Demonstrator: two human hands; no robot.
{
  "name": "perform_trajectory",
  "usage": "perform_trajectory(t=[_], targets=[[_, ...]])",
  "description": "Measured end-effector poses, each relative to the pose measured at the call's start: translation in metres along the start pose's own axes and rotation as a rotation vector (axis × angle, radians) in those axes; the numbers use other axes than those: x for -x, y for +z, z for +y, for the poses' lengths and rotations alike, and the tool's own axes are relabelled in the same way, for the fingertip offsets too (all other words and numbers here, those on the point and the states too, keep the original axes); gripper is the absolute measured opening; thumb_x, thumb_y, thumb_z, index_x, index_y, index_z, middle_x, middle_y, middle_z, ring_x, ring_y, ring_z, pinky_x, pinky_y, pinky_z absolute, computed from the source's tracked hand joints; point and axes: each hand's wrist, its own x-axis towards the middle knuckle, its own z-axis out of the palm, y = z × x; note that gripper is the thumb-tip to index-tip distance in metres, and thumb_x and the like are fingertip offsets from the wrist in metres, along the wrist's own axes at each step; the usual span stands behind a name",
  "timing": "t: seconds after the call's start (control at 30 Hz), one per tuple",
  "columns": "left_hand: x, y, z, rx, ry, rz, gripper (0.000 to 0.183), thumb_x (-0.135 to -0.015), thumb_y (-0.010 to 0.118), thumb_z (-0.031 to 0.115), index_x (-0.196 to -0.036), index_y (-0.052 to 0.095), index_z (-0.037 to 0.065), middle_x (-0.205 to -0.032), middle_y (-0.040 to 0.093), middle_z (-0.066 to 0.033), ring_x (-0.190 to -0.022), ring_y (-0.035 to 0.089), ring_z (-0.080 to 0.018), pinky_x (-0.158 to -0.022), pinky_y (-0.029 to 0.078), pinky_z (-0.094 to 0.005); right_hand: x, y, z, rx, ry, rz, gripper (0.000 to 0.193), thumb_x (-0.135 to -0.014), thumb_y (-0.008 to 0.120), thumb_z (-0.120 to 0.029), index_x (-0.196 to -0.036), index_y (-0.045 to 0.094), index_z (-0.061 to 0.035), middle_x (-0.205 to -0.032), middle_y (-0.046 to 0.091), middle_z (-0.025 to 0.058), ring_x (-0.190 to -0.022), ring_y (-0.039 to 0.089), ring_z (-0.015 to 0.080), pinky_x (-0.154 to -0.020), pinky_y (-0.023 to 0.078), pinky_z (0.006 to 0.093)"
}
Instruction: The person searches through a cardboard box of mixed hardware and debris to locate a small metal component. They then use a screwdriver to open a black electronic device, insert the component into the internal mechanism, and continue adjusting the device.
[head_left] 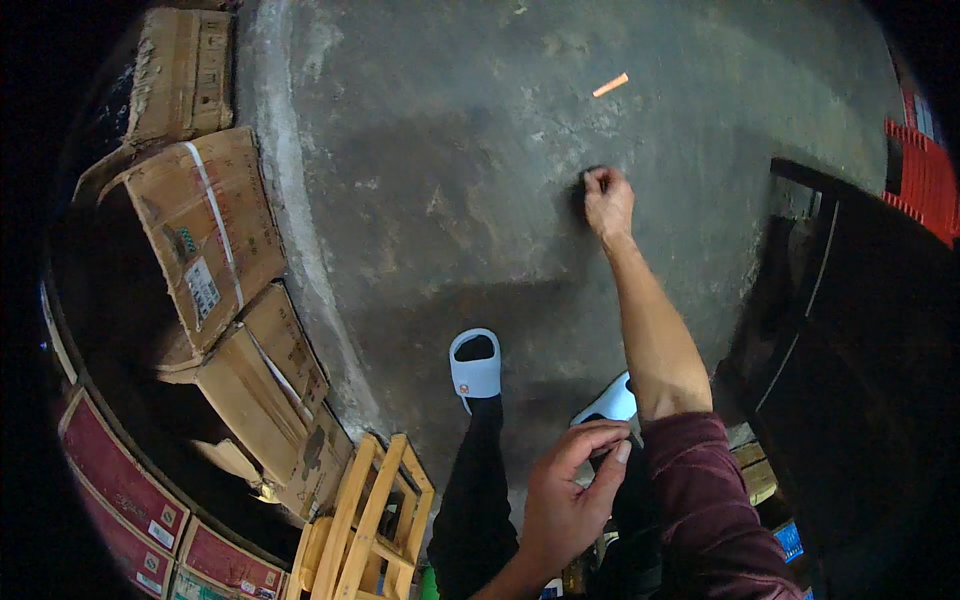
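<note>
My right hand reaches far out over the grey concrete floor, its fingers closed in a pinch. Whatever sits between those fingertips, if anything, is too small to make out. Beyond it, a short thin orange stick lies on the floor, apart from the hand. Close to my body, my left hand is raised with thumb and forefinger brought together. A tiny dark bit seems to show at their tips, but I cannot tell what it is.
Worn cardboard boxes line the left side, with dark red cartons nearer. A wooden stool stands at lower left. My light-blue slippers are on the floor. A dark panel and a red ribbed object are at right.
</note>
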Motion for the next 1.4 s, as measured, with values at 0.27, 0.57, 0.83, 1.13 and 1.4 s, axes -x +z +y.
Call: perform_trajectory(t=[0.27,0.57,0.83,1.13,1.4], targets=[[-0.001,0.002,-0.015,0.061,0.062,0.113,0.018,-0.096,0.068,0.010,-0.112,0.070,0.001,-0.100,0.070,-0.0069,-0.087,0.063,-0.0106,-0.078,0.052,-0.0256,0.108,-0.086,-0.038,-1.050,0.595,-0.391,0.015,-0.103,0.058,-0.014,-0.099,0.061,0.0005,-0.090,0.063,0.0079,-0.075,0.057,0.0149,-0.066,0.049,0.0269],[0.026,-0.031,-0.097,-0.307,0.056,0.236,0.020,-0.095,0.069,0.017,-0.104,0.070,-0.002,-0.086,0.072,-0.0061,-0.074,0.065,-0.0126,-0.070,0.051,-0.0290,0.212,-0.283,-0.202,-1.640,0.559,-0.430,0.023,-0.101,0.059,-0.007,-0.120,0.064,0.0051,-0.105,0.068,0.0137,-0.089,0.068,0.0188,-0.077,0.060,0.0275],[0.187,-0.059,-0.034,-0.284,0.050,0.111,0.016,-0.093,0.070,0.015,-0.102,0.073,0.002,-0.084,0.072,-0.0060,-0.075,0.066,-0.0122,-0.073,0.052,-0.0279,0.297,-0.447,-0.358,-1.772,0.328,-0.429,0.020,-0.104,0.057,-0.020,-0.105,0.066,-0.0022,-0.093,0.060,0.0055,-0.078,0.055,0.0131,-0.068,0.051,0.0226],[0.259,-0.152,0.038,-0.499,0.013,0.150,0.021,-0.096,0.066,0.016,-0.103,0.070,-0.002,-0.088,0.071,-0.0077,-0.077,0.069,-0.0170,-0.072,0.054,-0.0322,0.397,-0.567,-0.466,-1.839,0.032,-0.358,0.021,-0.104,0.055,-0.014,-0.116,0.063,0.0014,-0.107,0.068,0.0140,-0.093,0.068,0.0196,-0.077,0.058,0.0267],[0.330,-0.224,-0.008,-0.392,-0.088,0.262,0.013,-0.097,0.056,0.007,-0.098,0.068,0.000,-0.088,0.070,-0.0108,-0.065,0.067,-0.0193,-0.056,0.053,-0.0312,0.478,-0.643,-0.465,-1.712,-0.113,-0.278,0.029,-0.104,0.054,-0.010,-0.128,0.059,0.0057,-0.119,0.068,0.0202,-0.101,0.071,0.0238,-0.087,0.060,0.0307]])
